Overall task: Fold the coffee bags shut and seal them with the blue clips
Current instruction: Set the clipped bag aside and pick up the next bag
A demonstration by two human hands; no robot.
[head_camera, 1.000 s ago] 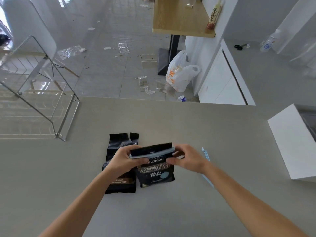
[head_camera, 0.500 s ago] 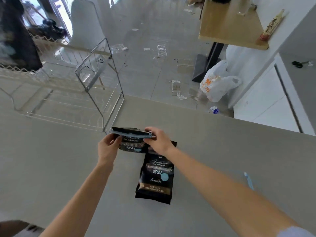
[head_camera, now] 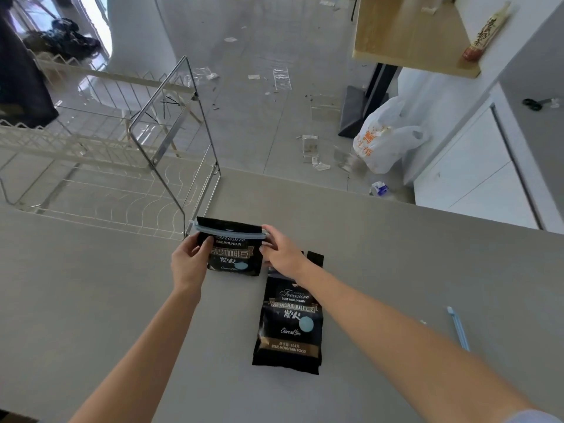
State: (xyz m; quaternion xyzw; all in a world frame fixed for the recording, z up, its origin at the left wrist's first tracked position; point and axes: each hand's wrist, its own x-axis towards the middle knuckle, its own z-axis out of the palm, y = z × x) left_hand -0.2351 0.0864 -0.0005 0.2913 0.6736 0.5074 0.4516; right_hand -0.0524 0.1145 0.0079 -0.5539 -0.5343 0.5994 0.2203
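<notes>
The open coffee bag (head_camera: 288, 325) is lying flat on the counter (head_camera: 91, 300), long axis pointing away, just under the right forearm, so the right hand (head_camera: 282, 254) is nearer. Farther, both hands, left hand (head_camera: 189, 261) too, are pinching the clipped bag (head_camera: 233, 253), its blue clip (head_camera: 227, 232) lying crosswise.

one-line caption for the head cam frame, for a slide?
Both hands hold the clipped coffee bag; second bag unsealed, spare blue clip nearby.

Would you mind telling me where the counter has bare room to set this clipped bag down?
Bare counter lies left of the left hand, below the wire rack, and between the flat coffee bag and spare blue clip. It is crowded around the clipped bag and right hand.
</notes>
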